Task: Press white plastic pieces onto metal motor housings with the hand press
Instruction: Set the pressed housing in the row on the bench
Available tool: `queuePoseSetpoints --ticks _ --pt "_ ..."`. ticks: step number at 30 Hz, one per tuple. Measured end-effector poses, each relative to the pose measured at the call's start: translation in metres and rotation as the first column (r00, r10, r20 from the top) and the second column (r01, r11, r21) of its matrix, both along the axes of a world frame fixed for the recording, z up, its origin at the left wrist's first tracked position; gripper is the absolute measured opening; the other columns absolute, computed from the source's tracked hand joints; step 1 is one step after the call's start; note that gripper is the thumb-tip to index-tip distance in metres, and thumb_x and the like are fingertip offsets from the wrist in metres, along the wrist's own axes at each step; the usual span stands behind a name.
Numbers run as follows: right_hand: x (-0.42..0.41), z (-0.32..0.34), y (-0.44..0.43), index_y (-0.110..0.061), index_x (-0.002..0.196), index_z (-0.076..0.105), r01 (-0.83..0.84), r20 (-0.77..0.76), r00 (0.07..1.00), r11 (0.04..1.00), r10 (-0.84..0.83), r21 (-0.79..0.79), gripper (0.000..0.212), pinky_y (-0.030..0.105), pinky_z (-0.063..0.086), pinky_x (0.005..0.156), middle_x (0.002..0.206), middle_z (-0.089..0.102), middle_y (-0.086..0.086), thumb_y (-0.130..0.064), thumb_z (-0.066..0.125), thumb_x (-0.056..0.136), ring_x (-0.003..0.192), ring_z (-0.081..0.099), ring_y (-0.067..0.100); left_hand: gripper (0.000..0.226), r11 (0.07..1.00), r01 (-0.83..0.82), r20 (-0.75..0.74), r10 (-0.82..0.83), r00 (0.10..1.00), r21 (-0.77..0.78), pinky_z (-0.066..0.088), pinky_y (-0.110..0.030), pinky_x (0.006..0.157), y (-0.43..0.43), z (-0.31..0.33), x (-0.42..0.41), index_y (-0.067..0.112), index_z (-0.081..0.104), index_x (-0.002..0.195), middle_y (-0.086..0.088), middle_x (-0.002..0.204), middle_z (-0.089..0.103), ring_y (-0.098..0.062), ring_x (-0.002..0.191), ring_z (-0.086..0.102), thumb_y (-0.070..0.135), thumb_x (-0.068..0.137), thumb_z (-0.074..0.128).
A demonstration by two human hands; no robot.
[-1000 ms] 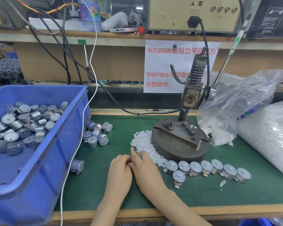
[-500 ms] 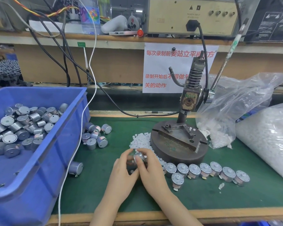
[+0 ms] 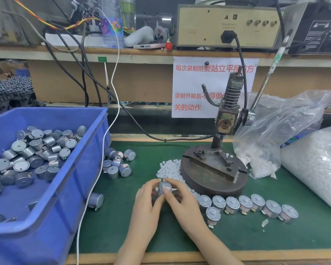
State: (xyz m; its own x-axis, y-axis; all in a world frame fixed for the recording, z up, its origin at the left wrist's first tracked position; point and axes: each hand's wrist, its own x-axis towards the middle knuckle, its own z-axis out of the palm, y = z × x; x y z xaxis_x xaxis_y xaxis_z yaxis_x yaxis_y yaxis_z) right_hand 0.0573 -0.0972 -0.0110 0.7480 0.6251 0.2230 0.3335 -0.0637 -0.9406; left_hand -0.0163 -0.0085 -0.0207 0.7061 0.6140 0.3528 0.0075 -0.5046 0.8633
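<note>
Both hands, left hand and right hand, pinch one motor housing between closed fingers, at seven o'clock from the hand press, above the table.

Bare green mat lies open along the near edge, right of the hands. The blue bin walls off the left. A row of motor housings and the pile of white plastic pieces crowd the hand press base on its near and left sides. Plastic bags block the right; a white cable crosses the mat beside the bin.
</note>
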Motion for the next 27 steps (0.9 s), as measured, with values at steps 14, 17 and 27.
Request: queuePoseSetpoints --ticks 14,17,27 --pt "-0.0009 -0.0022 0.0003 -0.041 0.106 0.053 -0.026 -0.025 0.999 1.000 0.026 0.011 0.042 0.012 0.049 0.073 0.108 0.063 0.003 -0.006 0.061 0.084 0.083 0.066 0.007 0.041 0.993 -0.004 0.054 0.011 0.998 -0.117 0.039 -0.004 0.074 0.0030 0.0031 0.0004 0.041 0.048 0.117 0.019 0.103 0.054 -0.008 0.097 0.053 0.014 0.088 0.059" --pt "0.0000 -0.0028 0.0018 -0.039 0.104 0.052 -0.030 -0.044 0.999 0.999 0.031 0.031 0.041 0.010 0.048 0.068 0.106 0.062 -0.001 -0.004 0.062 0.085 0.077 0.065 0.002 0.039 0.988 0.005 0.050 0.003 0.999 -0.158 0.044 -0.014 0.076 0.0057 0.0020 0.0007 0.033 0.051 0.122 0.016 0.105 0.057 -0.013 0.095 0.055 0.013 0.089 0.058" --pt "-0.0028 -0.0089 0.0054 -0.021 0.128 0.050 -0.002 0.162 0.987 0.997 0.015 -0.078 0.046 0.013 0.048 0.083 0.107 0.047 -0.009 -0.007 0.060 0.086 0.093 0.055 -0.005 0.047 0.993 0.014 0.042 -0.009 0.999 -0.119 0.046 -0.018 0.082 0.0054 -0.0010 0.0010 0.034 0.052 0.117 0.019 0.106 0.061 -0.011 0.100 0.056 0.002 0.085 0.061"
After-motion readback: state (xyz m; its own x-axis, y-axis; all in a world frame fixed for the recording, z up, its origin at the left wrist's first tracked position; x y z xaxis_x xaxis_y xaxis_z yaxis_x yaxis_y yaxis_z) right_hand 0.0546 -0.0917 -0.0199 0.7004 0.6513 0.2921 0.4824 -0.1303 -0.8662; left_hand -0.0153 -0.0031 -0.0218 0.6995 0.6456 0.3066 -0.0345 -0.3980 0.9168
